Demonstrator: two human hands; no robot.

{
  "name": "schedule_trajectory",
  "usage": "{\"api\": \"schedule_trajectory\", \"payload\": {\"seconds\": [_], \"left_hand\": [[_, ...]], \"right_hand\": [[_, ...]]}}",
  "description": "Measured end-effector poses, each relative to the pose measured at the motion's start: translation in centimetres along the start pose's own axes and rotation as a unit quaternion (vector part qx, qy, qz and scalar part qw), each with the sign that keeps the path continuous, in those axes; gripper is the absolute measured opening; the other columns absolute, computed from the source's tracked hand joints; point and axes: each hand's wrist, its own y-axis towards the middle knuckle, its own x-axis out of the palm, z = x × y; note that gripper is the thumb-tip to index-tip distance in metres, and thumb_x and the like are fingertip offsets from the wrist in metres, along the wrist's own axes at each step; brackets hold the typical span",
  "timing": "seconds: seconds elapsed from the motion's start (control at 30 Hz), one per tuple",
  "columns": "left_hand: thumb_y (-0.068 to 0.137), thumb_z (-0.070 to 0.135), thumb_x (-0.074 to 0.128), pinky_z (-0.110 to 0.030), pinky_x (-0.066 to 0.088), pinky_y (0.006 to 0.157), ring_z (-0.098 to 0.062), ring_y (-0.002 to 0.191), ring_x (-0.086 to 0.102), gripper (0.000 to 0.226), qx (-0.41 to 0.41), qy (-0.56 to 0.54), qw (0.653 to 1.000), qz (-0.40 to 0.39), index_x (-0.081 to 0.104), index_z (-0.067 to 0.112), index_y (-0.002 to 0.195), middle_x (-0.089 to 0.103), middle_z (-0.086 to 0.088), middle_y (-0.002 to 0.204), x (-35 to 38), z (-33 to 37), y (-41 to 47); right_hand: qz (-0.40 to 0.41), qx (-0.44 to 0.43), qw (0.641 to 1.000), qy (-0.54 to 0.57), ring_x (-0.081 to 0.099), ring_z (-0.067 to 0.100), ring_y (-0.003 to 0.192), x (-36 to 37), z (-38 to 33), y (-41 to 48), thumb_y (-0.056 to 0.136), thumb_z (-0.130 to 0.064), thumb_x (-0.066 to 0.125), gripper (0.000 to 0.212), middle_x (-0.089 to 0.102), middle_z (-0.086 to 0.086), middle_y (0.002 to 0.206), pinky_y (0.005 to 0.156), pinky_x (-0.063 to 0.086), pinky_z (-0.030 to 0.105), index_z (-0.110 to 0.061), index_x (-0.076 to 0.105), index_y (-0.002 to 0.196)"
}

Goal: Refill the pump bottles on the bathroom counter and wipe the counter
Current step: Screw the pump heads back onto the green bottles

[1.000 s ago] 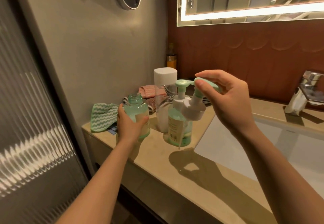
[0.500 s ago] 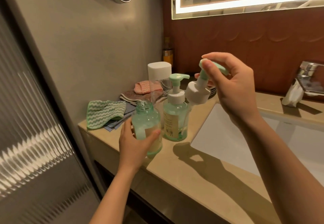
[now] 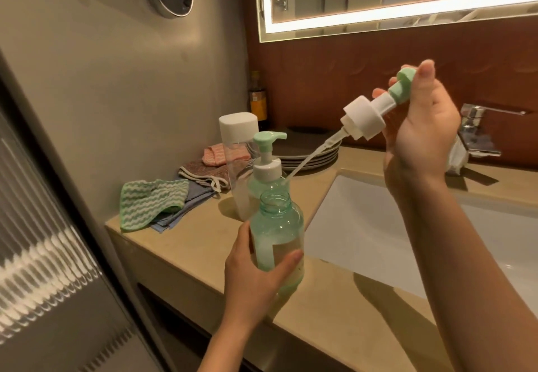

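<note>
The left hand [image 3: 256,278] gripped the uncapped green bottle [image 3: 276,234] at the counter's [image 3: 180,243] front edge beside the sink [image 3: 364,226], while the right hand [image 3: 419,138] pinched the detached pump [image 3: 364,121], tilted above the sink's back-left corner, its tube tip seemingly touching the capped pump bottle [image 3: 266,167] behind.

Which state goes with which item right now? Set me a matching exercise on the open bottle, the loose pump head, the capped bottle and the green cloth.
1 open bottle
2 pump head
3 capped pump bottle
4 green cloth

a lying at the counter's left end
b gripped by the left hand
c standing on the counter, pump on
d held up by the right hand

Pairs: 1-b, 2-d, 3-c, 4-a
</note>
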Motion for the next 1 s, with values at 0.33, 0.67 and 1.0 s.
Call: {"api": "schedule_trajectory", "payload": {"seconds": [0.33, 0.67, 1.0], "left_hand": [[0.057, 0.059, 0.076, -0.041, 0.05, 0.094, -0.004, 0.113, 0.055, 0.081, 0.003, -0.013, 0.999, -0.045, 0.047, 0.036, 0.128, 0.06, 0.017, 0.119, 2.3, 0.1, 0.0], [0.049, 0.077, 0.07, -0.042, 0.039, 0.108, -0.006, 0.131, 0.039, 0.112, -0.019, 0.061, 0.995, -0.073, 0.024, 0.038, 0.143, 0.041, 0.016, 0.142, 2.3, -0.5, -0.1], [0.044, 0.068, 0.074, -0.041, 0.044, 0.102, -0.01, 0.124, 0.046, 0.114, -0.036, 0.097, 0.992, -0.073, 0.019, 0.043, 0.141, 0.046, 0.017, 0.136, 2.3, -0.7, -0.1]], "right_hand": [[0.037, 0.131, 0.986, 0.101, 0.069, 0.01, 0.084, -1.3, -0.6, 1.0, 0.094, -0.044, 0.049, 0.03, 0.066, -0.001, 0.1, 0.077, 0.056, 0.029, -0.018, 0.059, 0.105], [-0.151, 0.074, 0.986, -0.005, 0.065, 0.01, 0.079, 1.0, -0.1, -0.9, 0.092, -0.035, 0.051, 0.033, 0.064, 0.002, 0.096, 0.072, 0.053, 0.024, -0.008, 0.058, 0.111], [-0.356, 0.042, 0.922, -0.145, 0.067, 0.019, 0.093, 2.2, 1.5, -3.0, 0.075, -0.042, 0.065, 0.038, 0.067, 0.004, 0.102, 0.076, 0.056, 0.03, -0.021, 0.06, 0.106]]}}
